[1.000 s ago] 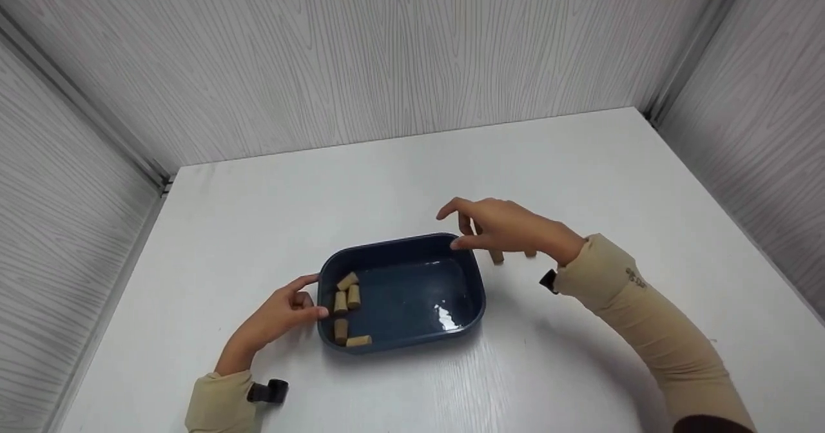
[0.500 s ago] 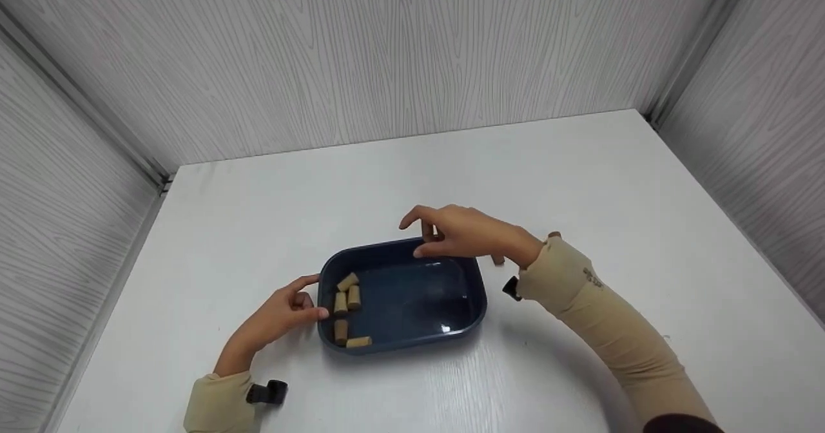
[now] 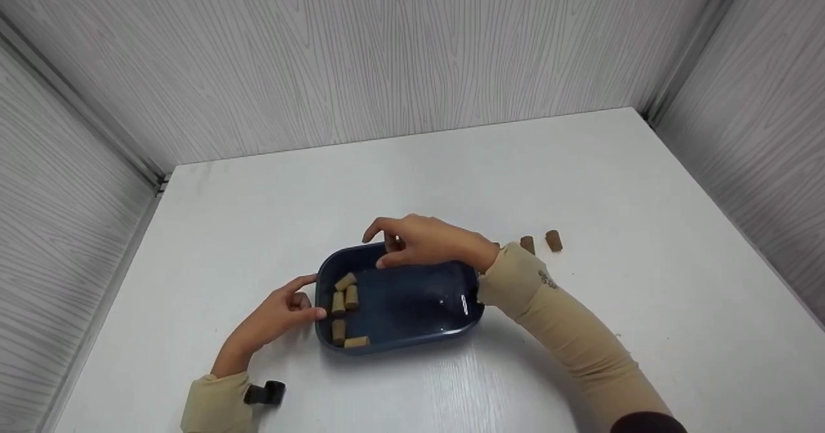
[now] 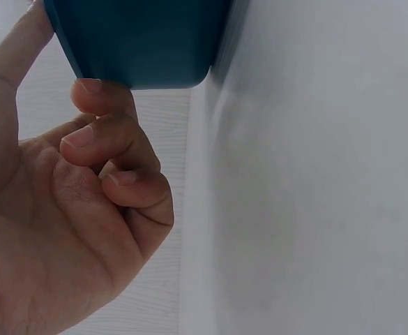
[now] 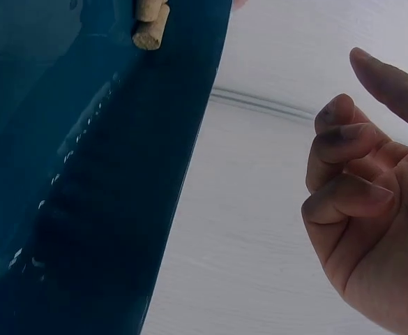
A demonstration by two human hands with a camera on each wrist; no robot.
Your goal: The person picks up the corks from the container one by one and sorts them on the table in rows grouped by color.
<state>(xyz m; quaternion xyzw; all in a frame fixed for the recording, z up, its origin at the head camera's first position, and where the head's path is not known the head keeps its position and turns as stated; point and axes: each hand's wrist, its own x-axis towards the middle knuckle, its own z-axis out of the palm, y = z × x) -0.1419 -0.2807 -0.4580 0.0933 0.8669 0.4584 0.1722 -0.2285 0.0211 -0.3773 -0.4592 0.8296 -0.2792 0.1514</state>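
Observation:
A dark blue rectangular tray [image 3: 412,341] with rounded corners lies on the white table. Several tan corks [image 3: 339,331] are gathered at its left end. My left hand [image 3: 274,317] holds that end, thumb at the rim and index finger against the outer wall; in the left wrist view the other fingers curl close to the blue wall [image 4: 141,49]. Over the tray's far edge hovers my right hand [image 3: 428,240], thumb and index finger apart. In the right wrist view this hand [image 5: 371,188] has loosely bent fingers with nothing seen between them.
Right of the tray, two brown corks [image 3: 553,240] lie on the table [image 3: 612,291]; another [image 3: 495,245] is mostly hidden behind my right wrist. Pale wood-grained panels [image 3: 387,59] rise behind the table and along both sides.
My right hand has moved left along the tray's far edge, uncovering corks on the table to the right. The left hand, the tray and the corks inside it look unmoved.

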